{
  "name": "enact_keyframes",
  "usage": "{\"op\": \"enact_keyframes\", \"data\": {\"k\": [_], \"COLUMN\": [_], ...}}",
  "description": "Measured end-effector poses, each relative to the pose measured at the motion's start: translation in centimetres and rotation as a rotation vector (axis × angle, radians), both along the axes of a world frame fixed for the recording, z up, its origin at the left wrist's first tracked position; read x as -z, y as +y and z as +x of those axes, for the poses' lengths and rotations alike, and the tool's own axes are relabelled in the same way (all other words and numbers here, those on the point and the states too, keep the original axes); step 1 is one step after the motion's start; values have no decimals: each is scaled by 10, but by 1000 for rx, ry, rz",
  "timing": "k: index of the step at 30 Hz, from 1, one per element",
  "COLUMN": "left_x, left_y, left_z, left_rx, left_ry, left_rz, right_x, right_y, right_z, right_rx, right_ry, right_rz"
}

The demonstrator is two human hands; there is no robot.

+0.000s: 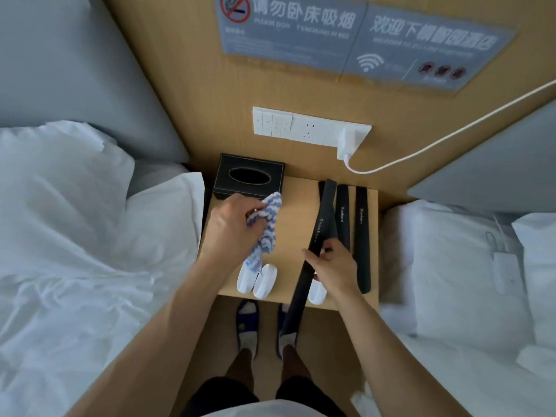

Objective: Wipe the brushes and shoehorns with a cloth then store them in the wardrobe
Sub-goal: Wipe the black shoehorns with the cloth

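A small light wooden tabletop stands between two white beds. The left hand, at nine o'clock, has its grip closed around a bunched blue-and-white striped cloth. The right hand, at five o'clock, pinches a long black plastic shoehorn, lifted diagonally; two matching black shoehorns lie at three o'clock.

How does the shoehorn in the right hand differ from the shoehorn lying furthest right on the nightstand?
The held shoehorn is lifted and slanted, its lower end past the nightstand edge; the rightmost shoehorn lies flat, pointing straight away. The right hand grips the first; nothing touches the second. Both are long, black and printed "Shoehorn". The left hand holds the striped cloth, not yet on either.
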State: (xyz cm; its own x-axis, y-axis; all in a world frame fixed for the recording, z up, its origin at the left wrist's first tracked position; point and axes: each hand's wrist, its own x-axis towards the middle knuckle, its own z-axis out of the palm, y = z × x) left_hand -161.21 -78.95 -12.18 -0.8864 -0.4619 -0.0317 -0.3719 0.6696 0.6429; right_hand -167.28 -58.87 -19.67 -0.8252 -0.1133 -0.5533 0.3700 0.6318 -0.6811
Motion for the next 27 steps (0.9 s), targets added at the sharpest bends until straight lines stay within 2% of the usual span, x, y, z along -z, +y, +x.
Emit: {"op": "enact_keyframes", "data": {"k": [6, 17, 27], "left_x": [25, 55, 71], "left_y": [-8, -18, -24], "left_z": [3, 8, 32], "left_rx": [8, -24, -76], "left_ry": [-26, -55, -109], "left_rz": [24, 45, 88], "right_x": [56, 137, 178], "right_y": [-18, -68, -77], "right_z": [-32, -108, -122], "right_rx": [-34, -177, -216], "right_ry": [-57, -18, -48], "right_rz": [166, 534, 652]}}
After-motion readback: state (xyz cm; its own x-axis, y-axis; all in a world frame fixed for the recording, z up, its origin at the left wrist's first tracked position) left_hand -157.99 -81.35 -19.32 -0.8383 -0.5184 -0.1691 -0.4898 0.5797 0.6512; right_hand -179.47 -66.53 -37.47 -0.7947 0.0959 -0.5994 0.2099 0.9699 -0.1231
